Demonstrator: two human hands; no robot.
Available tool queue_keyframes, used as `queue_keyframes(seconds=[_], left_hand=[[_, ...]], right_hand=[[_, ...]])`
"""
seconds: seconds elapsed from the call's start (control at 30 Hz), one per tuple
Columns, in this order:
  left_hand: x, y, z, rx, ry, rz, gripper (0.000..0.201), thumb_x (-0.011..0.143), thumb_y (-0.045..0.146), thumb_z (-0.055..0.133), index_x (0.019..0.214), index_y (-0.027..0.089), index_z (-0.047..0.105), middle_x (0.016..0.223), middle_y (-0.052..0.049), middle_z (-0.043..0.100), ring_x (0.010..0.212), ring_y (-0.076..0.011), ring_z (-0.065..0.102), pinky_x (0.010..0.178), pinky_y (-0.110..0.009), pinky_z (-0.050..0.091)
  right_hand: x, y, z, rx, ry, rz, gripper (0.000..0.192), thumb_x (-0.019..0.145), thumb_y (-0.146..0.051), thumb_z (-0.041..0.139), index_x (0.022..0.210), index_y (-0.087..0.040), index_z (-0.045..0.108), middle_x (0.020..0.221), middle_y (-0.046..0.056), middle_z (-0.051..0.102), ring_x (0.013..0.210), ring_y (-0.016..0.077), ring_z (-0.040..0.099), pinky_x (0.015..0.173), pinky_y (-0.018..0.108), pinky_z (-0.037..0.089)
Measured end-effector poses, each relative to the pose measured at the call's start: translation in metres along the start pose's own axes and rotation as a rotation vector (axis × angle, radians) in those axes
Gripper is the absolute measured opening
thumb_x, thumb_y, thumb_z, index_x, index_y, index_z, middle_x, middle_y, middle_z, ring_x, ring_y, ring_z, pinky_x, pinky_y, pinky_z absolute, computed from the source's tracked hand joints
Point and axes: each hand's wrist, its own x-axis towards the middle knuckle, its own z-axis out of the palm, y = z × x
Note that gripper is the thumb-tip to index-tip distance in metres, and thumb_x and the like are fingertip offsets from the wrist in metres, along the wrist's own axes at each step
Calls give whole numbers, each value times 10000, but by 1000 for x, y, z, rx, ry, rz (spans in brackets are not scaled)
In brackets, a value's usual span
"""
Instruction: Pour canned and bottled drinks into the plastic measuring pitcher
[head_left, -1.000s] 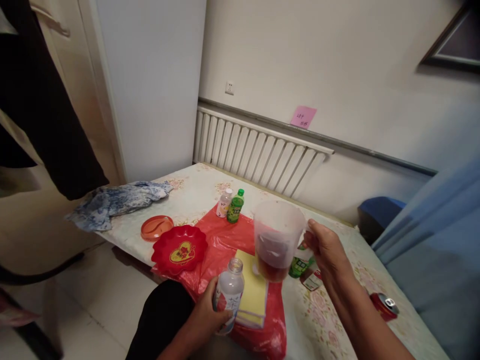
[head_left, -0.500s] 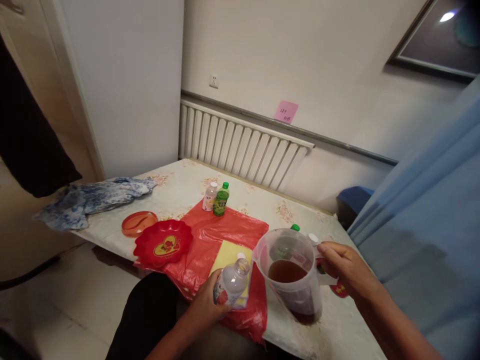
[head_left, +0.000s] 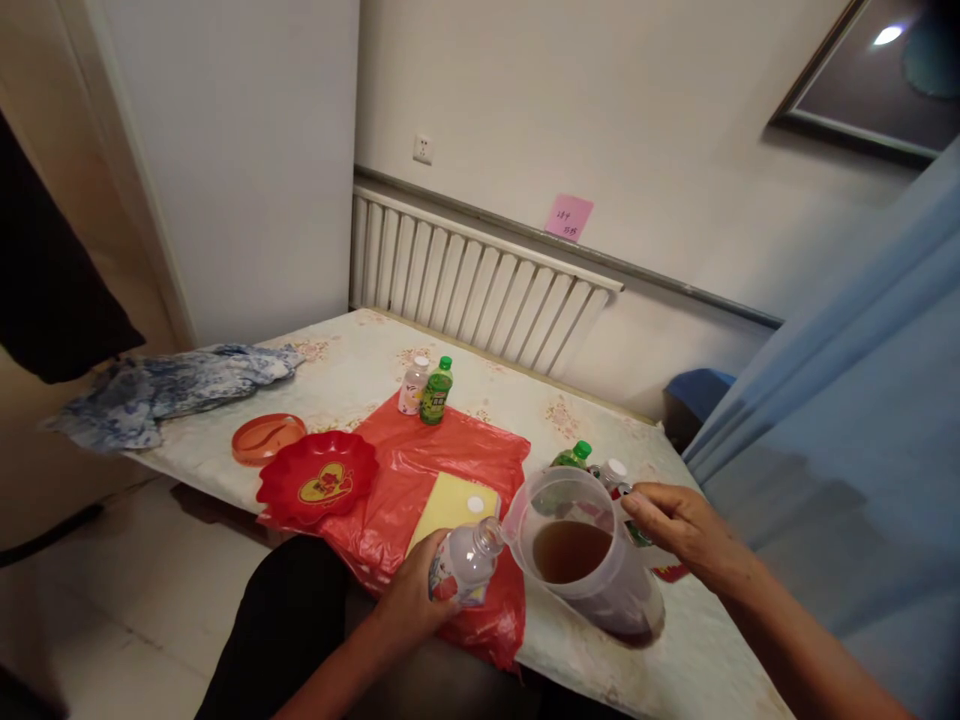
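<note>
My left hand [head_left: 412,592] is wrapped around a clear plastic bottle [head_left: 466,562], uncapped and tilted to the right. By its handle, my right hand [head_left: 686,530] grips a translucent pitcher [head_left: 615,590] with brown liquid [head_left: 572,551] inside. The pitcher leans left, its spout at the bottle's mouth; I cannot make out any stream between them. Below and behind the bottle lies a yellow cloth or pad [head_left: 444,503] with a white cap [head_left: 475,505] on it. Partly hidden behind the pitcher are a green-capped bottle [head_left: 576,455] and a white-capped bottle [head_left: 615,470].
A red plastic bag [head_left: 420,445] is spread on the floral tablecloth [head_left: 360,345]. On it stand a green bottle [head_left: 436,393] and a white-capped bottle [head_left: 413,387]. At left are a red scalloped dish [head_left: 289,480], an orange lid [head_left: 268,439] and a blue-white cloth [head_left: 180,390].
The pitcher has tipped further left, bringing its spout to the bottle's mouth. The bottle in my left hand has tilted a little to the right. The whole view has shifted slightly.
</note>
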Motion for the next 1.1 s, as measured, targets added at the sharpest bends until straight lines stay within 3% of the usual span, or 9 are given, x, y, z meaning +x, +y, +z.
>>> queue_keyframes(seconds=[0.5,0.8,1.1], left_hand=[[0,-11,5,46,-3,73,732,580,107,579,1292,155,417,1311,-124,529,1223,-274,491,1075,-406,366],[-1,-10,7,47,6,91,741,575,98,580,1298,144,423,1326,-136,523,1244,-283,477,1100,-426,344],[-3,-9,8,33,-11,99,732,575,86,586,1281,200,430,1307,-101,539,1236,-278,481,1095,-432,348]], right_hand=[[3,-11,-3,-155,-77,-41,451,863,-551,422,576,-204,396,566,-37,350,540,114,358,480,232,299],[4,-12,-7,-197,-106,-88,457,880,-538,422,573,-208,346,575,-48,289,545,110,304,504,249,259],[1,-21,-10,-218,-134,-74,473,883,-557,413,570,-204,377,569,-45,316,527,107,337,491,244,285]])
